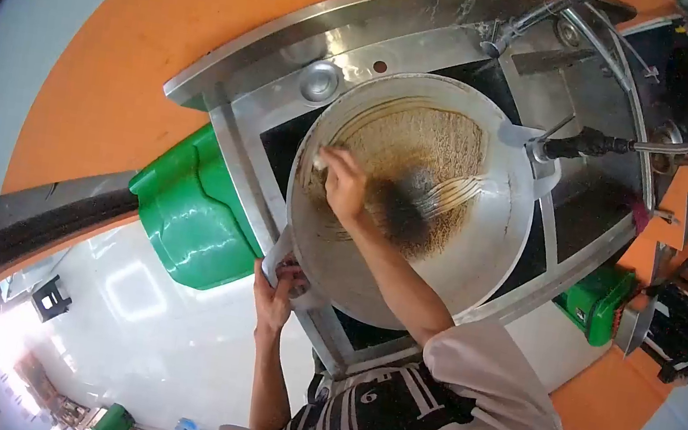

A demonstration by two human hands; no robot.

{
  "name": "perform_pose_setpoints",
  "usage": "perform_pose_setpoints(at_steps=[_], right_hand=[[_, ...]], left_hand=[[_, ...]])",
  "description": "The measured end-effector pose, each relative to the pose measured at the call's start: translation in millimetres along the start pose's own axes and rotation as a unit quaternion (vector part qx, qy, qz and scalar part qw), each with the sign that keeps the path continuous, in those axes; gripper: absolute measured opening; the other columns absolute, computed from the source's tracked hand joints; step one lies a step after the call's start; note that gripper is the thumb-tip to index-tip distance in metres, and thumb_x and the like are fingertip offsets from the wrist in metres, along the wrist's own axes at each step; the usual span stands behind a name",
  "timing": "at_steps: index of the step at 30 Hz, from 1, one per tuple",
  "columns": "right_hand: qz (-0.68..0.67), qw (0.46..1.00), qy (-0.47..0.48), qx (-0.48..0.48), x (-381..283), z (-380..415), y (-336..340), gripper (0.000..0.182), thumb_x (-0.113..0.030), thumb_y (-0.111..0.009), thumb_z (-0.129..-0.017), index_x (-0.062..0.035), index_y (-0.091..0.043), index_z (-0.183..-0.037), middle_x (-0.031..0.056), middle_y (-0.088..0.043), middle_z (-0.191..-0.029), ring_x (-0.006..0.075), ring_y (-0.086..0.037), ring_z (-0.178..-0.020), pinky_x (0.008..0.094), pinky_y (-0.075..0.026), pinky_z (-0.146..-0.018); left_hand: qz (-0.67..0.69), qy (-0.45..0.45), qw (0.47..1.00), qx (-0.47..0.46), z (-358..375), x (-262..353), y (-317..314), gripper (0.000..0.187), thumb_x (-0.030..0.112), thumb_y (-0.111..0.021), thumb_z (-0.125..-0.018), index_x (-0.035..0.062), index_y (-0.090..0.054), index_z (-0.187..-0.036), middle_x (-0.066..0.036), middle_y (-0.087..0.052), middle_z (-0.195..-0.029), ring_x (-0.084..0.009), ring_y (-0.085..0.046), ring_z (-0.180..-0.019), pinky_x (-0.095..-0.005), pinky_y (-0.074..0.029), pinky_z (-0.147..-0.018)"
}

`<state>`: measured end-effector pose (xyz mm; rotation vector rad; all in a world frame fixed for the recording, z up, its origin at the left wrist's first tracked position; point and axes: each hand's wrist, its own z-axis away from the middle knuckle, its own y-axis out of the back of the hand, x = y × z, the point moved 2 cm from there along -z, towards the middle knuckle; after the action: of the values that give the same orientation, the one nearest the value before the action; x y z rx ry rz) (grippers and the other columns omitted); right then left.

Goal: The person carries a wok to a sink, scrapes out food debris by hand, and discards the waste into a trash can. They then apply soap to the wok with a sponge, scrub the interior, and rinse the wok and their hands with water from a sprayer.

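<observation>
A large round metal wok rests on the steel sink counter, its inside coated with brown residue and dark in the middle. Wiped streaks show on its right inner side. My right hand is inside the wok near its left wall, fingers closed on something small and pale that I cannot make out. My left hand grips the wok handle at the lower left rim. A second handle is at the right rim.
A green bin stands left of the counter. A black-handled sprayer on a metal hose reaches the wok's right side. A faucet is above. Another green bin stands at the right. Orange wall runs behind.
</observation>
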<state>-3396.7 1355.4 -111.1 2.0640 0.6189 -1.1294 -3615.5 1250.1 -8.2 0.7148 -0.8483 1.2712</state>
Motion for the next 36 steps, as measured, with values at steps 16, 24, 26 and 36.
perform_pose_setpoints(at_steps=[16, 24, 26, 36], right_hand=[[-0.486, 0.794, -0.34, -0.13, 42.2, 49.2, 94.4, 0.021, 0.005, -0.067, -0.088, 0.0042, -0.073, -0.108, 0.0123, -0.074, -0.1, 0.0188, -0.07, -0.086, 0.0335, -0.06, -0.076], [-0.321, 0.862, -0.365, 0.145, 114.0, -62.8, 177.2, 0.019, -0.001, -0.066, -0.094, 0.0032, -0.068, -0.112, 0.0069, -0.069, -0.099, 0.0135, -0.065, -0.082, 0.0274, -0.053, -0.069], [-0.266, 0.879, -0.349, 0.189, 123.6, -71.6, 189.1, 0.022, -0.002, -0.065, -0.095, 0.0015, -0.068, -0.116, 0.0047, -0.069, -0.1, 0.0115, -0.063, -0.082, 0.0251, -0.05, -0.068], [-0.177, 0.882, -0.368, 0.235, 135.4, -37.6, 236.3, 0.026, -0.001, -0.063, -0.092, 0.0022, -0.066, -0.117, 0.0071, -0.068, -0.1, 0.0154, -0.065, -0.084, 0.0273, -0.052, -0.07]], left_hand=[[0.033, -0.026, 0.999, 0.014, 2.8, -9.4, -3.0, 0.033, -0.002, -0.052, -0.098, -0.0041, -0.047, -0.13, -0.017, -0.063, -0.124, -0.0218, -0.068, -0.097, -0.0359, -0.061, -0.079], [0.047, -0.031, 0.998, -0.014, 0.7, -15.0, -0.3, 0.031, 0.005, -0.056, -0.1, -0.0035, -0.051, -0.129, -0.017, -0.064, -0.125, -0.0209, -0.068, -0.099, -0.0341, -0.06, -0.078], [0.037, -0.041, 0.998, 0.013, 0.6, -10.1, -5.1, 0.032, 0.006, -0.056, -0.099, -0.0034, -0.052, -0.129, -0.016, -0.065, -0.122, -0.0204, -0.068, -0.098, -0.0334, -0.06, -0.076], [0.029, -0.034, 0.999, -0.001, 0.0, -10.2, -2.4, 0.038, 0.011, -0.06, -0.097, -0.0017, -0.052, -0.132, -0.012, -0.063, -0.116, -0.0192, -0.065, -0.096, -0.0351, -0.061, -0.075]])
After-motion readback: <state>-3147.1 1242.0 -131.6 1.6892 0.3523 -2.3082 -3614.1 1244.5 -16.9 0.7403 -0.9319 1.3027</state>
